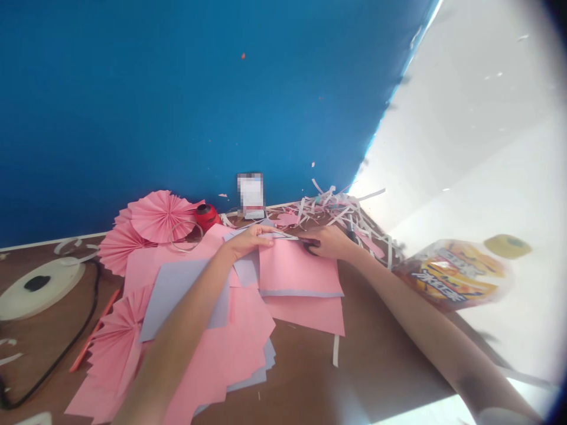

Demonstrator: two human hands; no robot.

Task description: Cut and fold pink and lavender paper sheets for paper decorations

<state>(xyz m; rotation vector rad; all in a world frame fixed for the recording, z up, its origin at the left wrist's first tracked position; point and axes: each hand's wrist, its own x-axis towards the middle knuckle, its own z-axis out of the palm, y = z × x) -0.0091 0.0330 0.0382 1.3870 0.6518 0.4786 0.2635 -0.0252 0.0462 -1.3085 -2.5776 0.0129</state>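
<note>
My right hand (325, 243) is shut on a pair of scissors (286, 238) with dark handles. Their thin blades point left toward my left hand (248, 241), which grips the top edge of a pink paper sheet (295, 271). The blades lie along that edge, and a narrow pale strip runs beside them. Loose pink and lavender sheets (177, 295) lie in overlapping layers under my left forearm. Pleated pink paper fans (160, 216) sit just left of my hands.
Shredded paper strips (332, 211) are heaped behind my hands against a blue wall (177, 88). Nearby are a red object (206, 216), an orange ruler (95, 330), a white round device (38, 283) with black cable, a printed snack bag (452, 274) and a yellow tape roll (507, 246).
</note>
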